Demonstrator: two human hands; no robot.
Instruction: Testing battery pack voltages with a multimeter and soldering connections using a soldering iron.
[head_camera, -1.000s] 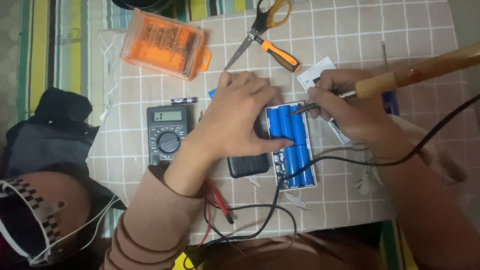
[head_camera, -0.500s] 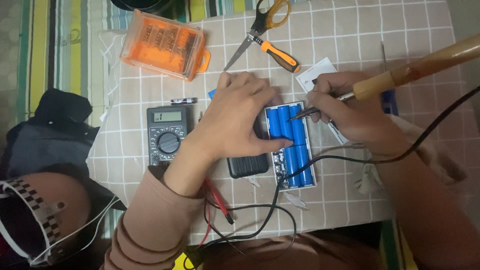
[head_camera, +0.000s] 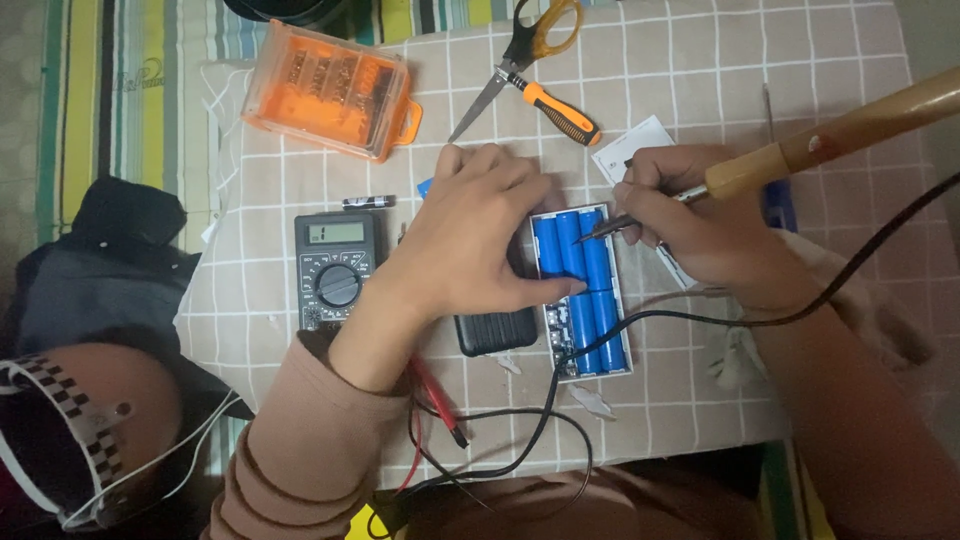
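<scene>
Two hands work: our left hand (head_camera: 480, 235) presses flat on the battery pack (head_camera: 585, 290), while our right hand (head_camera: 690, 225) pinches the soldering iron (head_camera: 800, 150), tip leftward onto the cells' far ends

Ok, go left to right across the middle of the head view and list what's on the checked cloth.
Grey multimeter → left hand → black case half → blue battery cells in their white tray → right hand, holding the wooden-handled soldering iron.
</scene>
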